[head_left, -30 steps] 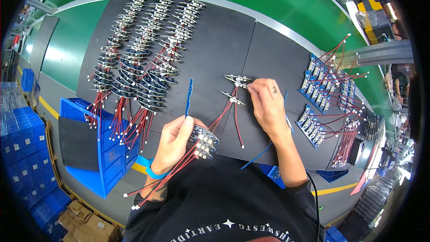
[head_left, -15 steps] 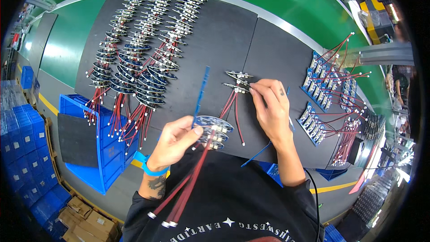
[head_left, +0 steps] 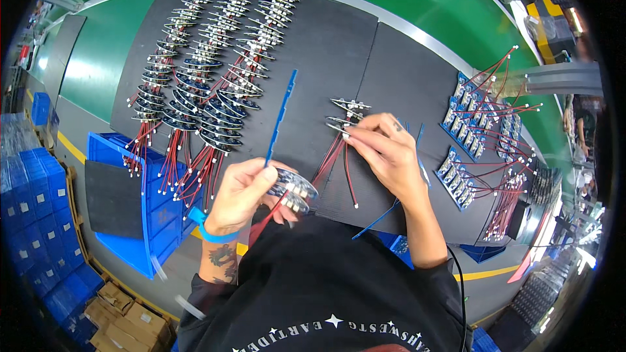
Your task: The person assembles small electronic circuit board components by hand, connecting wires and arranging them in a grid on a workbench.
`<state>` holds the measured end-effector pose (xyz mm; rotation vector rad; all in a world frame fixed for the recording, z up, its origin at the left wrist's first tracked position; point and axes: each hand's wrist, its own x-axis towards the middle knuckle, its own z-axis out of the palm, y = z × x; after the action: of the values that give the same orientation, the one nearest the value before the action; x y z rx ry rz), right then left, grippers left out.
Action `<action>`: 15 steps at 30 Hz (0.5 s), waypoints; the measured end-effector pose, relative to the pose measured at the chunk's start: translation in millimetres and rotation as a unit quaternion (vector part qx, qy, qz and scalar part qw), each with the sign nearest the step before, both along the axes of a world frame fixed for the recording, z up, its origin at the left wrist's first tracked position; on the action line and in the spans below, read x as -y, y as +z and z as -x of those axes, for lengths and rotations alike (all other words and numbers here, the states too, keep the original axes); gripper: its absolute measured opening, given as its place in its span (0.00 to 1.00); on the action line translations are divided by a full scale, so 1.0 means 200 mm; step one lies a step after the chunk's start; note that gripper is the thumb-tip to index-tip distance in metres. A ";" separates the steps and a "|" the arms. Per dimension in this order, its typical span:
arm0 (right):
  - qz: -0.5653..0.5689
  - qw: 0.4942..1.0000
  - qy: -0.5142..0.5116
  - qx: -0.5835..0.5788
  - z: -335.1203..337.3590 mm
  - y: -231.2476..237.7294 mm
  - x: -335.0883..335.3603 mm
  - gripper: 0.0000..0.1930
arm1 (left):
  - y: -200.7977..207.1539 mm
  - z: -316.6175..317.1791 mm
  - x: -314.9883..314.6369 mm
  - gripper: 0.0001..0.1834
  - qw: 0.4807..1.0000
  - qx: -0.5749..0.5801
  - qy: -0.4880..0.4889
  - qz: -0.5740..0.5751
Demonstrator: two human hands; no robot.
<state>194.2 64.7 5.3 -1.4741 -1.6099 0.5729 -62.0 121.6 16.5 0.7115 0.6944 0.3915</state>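
Note:
My left hand is closed on a few lens-shaped circuit boards with white connectors. A narrow blue strip stands up from the same grip, and red wires trail below it, blurred. At the middle of the mat, my right hand pinches the end of a thin circuit board between thumb and fingertips. Just beyond it lies a small group of similar boards. From this group, red and black wires with white plugs run toward me.
Three long rows of overlapping boards cover the black mat's left part, their wires hanging near a blue crate. Blue rectangular board panels with wires lie at right. Loose blue strips rest beside my right forearm.
My left hand has shifted left and slightly down with the boards and strip, and their wires have swung. My right hand has moved left and pinches the nearest board of the small group.

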 end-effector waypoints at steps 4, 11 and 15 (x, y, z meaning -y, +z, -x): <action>-0.009 1.000 -0.006 0.013 0.05 0.05 0.02 0.17 | 0.06 -0.04 0.01 0.18 0.992 -0.036 -0.041 -0.116; 0.144 0.957 0.113 -0.227 0.07 0.10 0.11 0.10 | 0.04 -0.11 0.02 0.17 0.984 0.006 -0.175 0.008; 0.095 0.971 0.065 -0.210 0.03 0.02 0.08 0.09 | -0.01 -0.01 0.03 0.24 0.957 0.198 -0.194 0.085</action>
<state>188.2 47.8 9.1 -1.2774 -1.3485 1.0620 -59.2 116.2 15.2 0.5664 0.1949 0.1027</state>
